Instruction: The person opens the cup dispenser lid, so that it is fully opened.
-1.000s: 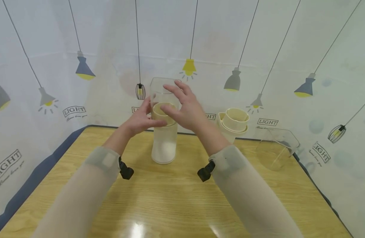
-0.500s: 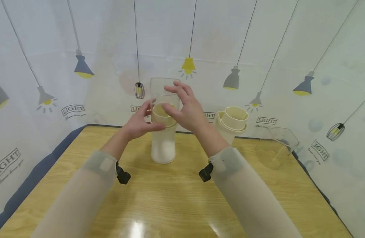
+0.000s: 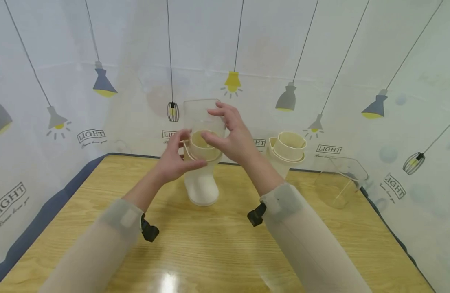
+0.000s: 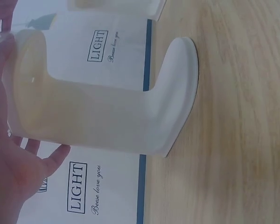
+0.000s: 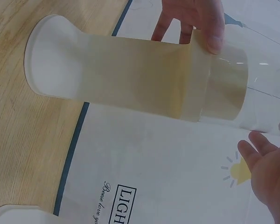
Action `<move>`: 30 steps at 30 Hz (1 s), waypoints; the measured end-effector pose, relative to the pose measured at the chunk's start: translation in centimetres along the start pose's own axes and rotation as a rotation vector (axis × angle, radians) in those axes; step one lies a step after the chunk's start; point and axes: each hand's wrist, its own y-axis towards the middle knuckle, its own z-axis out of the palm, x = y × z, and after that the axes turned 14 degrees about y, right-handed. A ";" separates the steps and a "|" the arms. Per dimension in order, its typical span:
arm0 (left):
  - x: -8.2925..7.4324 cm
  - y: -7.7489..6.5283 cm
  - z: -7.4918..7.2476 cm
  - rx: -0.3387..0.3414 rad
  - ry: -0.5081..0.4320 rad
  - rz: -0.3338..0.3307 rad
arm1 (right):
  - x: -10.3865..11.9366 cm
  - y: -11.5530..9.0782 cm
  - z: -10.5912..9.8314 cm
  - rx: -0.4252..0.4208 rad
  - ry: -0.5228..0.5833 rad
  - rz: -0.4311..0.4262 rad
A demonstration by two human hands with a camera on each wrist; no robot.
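The left hand (image 3: 173, 162) has its grip curled round the cream collar (image 5: 196, 84) in the centre of the frame, thumb across the front and fingers round the far side. The right hand (image 3: 237, 136) has its grip curved round the clear container (image 3: 200, 110) above, thumb over the front, fingertips up by the rim. The container sits over the collar, which tops a white stand (image 3: 203, 189); its flared foot is at the tabletop, though I can't tell whether it bears down flat. Both cuffs, in pale sleeves (image 3: 312, 244), have 1 small black device (image 3: 256, 215) strapped at the wrist. Right of centre stands a 2nd stand (image 3: 290, 146), cream on top, with a small spout-like point at its left. Further right, by the edge of the wooden table (image 3: 210, 252), is a 2nd clear container (image 3: 340, 185). A pale wall cloth (image 3: 268, 49) hangs behind, printed with pendant lamps (image 3: 233, 83) and "LIGHT" labels (image 3: 329, 149).
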 end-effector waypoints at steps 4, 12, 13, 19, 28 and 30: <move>-0.3 -0.5 0.4 -0.025 0.004 -0.008 | -0.1 -0.2 0.0 -0.003 0.029 0.008; -0.8 -1.5 1.2 -0.105 0.054 -0.021 | -0.3 -0.4 0.1 -0.011 0.058 0.002; -0.9 -1.6 1.4 -0.120 0.058 -0.026 | -0.3 -0.4 0.1 -0.012 0.058 0.002; -1.4 -2.3 2.1 -0.192 0.092 -0.038 | -0.3 -0.7 0.1 -0.009 0.075 0.001; -1.9 -3.1 3.4 -0.346 0.127 -0.023 | -0.3 -1.1 0.3 -0.007 0.148 0.000; -2.1 -3.3 3.7 -0.372 0.132 -0.025 | -0.3 -1.2 0.4 -0.014 0.162 0.002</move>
